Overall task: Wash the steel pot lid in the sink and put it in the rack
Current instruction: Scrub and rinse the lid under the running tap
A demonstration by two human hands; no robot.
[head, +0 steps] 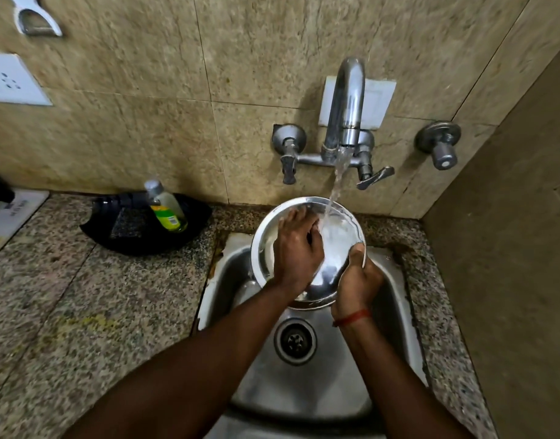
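The round steel pot lid (266,236) is held tilted over the steel sink (307,384), its hollow side facing me. Water from the tap (347,103) runs onto its right half. My left hand (296,248) lies flat inside the lid, fingers pressed against the wet steel. My right hand (356,280) grips the lid's lower right rim, thumb over the edge. A red thread circles that wrist.
A black tray (129,229) holding a bottle of green dish liquid (167,207) sits on the granite counter (82,312) left of the sink. Two tap handles stick out from the tiled wall. A side wall (510,248) closes in on the right. The drain (294,340) is uncovered.
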